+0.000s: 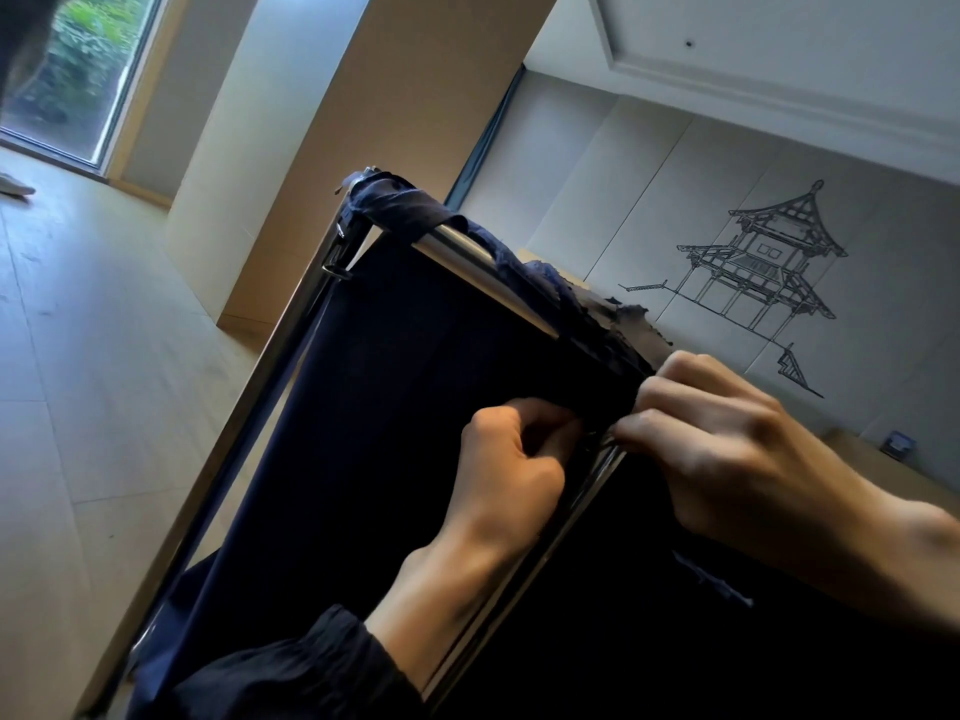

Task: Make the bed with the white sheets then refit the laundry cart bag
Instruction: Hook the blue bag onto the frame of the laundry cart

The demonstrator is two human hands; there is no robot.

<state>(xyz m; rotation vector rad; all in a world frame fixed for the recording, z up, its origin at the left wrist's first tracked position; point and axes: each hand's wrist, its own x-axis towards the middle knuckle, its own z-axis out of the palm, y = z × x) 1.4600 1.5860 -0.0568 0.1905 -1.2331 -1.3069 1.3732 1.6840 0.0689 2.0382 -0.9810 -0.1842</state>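
Both hands work at the near corner of the cart frame. The navy bag hangs inside the chrome rails, its hem bunched along the top rail and wrapped round the far corner. What lies inside is too dark to tell. The left hand, fingers curled, pinches the bag's edge at the corner. The right hand curls its fingers over the same edge from the other side, the two nearly touching. Behind them are a pagoda drawing on the wall, a window far left and pale floor.
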